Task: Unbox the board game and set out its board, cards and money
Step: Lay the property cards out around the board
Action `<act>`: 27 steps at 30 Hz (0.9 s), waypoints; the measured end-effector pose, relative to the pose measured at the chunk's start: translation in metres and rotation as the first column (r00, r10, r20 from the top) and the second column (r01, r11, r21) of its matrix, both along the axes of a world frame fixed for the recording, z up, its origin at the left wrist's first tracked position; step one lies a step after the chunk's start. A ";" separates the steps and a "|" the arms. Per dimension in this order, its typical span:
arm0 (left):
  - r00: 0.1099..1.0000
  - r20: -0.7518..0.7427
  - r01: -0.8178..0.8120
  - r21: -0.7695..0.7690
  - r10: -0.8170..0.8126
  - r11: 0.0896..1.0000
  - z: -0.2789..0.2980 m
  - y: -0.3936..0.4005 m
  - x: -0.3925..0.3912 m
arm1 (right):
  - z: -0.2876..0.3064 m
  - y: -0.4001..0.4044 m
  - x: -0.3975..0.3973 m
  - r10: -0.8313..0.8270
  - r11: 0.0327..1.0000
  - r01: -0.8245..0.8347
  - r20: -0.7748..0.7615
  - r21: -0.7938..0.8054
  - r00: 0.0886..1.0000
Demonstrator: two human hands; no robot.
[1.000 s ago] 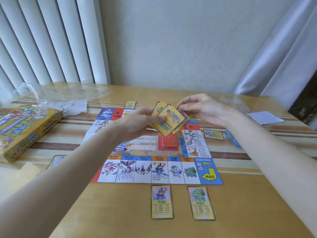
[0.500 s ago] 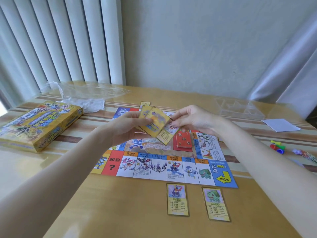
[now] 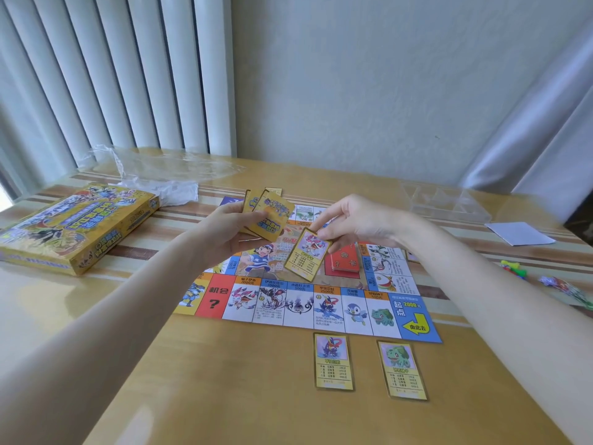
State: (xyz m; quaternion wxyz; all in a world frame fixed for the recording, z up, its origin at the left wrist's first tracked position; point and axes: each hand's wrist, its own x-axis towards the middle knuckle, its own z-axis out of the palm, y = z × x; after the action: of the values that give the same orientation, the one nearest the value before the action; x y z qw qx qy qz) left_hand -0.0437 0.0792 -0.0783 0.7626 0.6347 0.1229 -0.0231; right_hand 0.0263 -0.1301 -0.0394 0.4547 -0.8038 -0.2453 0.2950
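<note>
The person's left hand (image 3: 231, 231) has its grip wrapped round a fanned stack of cards (image 3: 268, 213), backs showing, held above the far half of the board (image 3: 398, 313). The right hand (image 3: 354, 221) pinches one single card (image 3: 307, 258) by its top corner, face up and tilted, hanging over the board's middle and apparently clear of it. The board lies flat on the bench (image 3: 224, 396).

The pinch on that corner looks light, so the card could swing or slip and drop onto the red deck (image 3: 345, 261) in the board's centre rather than beside the board where it likely belongs. The fan in the left hand is loose, and a shift of the thumb could spill it across the printed squares. A forearm dragged low could also push the board askew, since it looks thin.

Counted: one board; two face-up cards already laid just off its near edge, one blue-figured (image 3: 332, 361) and one green-figured (image 3: 402, 369); one card in the right hand; at least three visible in the fan, the rest hidden; one red deck. One yellow box (image 3: 73, 226) sits to the left, one clear tray (image 3: 446, 203) far right, with a small cluster of coloured pieces (image 3: 513, 269) too blurred to count. No money can be made out with certainty
</note>
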 end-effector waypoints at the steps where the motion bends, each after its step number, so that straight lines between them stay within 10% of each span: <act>1: 1.000 0.000 0.001 -0.001 -0.001 1.000 0.000 0.000 -0.001 | 0.001 0.000 -0.001 0.000 1.000 0.000 0.005 -0.009 1.000; 14: 1.000 0.013 -0.006 -0.016 0.006 1.000 -0.007 -0.002 -0.022 | -0.013 0.014 -0.016 0.009 0.998 -0.010 0.016 0.068 1.000; 21: 0.911 0.168 -0.348 -0.181 0.377 0.920 0.009 0.027 -0.022 | -0.017 0.029 -0.012 -0.454 0.801 0.456 -0.104 0.389 0.885; 27: 0.879 0.183 -0.408 -0.193 0.441 0.893 0.011 0.052 -0.020 | -0.023 0.045 -0.007 -0.471 0.826 0.453 -0.031 0.335 0.882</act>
State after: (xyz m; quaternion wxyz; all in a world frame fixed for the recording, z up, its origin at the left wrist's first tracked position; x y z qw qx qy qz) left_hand -0.0632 0.1314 -0.0669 0.8029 0.5322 0.1714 0.2066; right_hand 0.0198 -0.0851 -0.0623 0.6348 -0.7582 -0.1017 0.1091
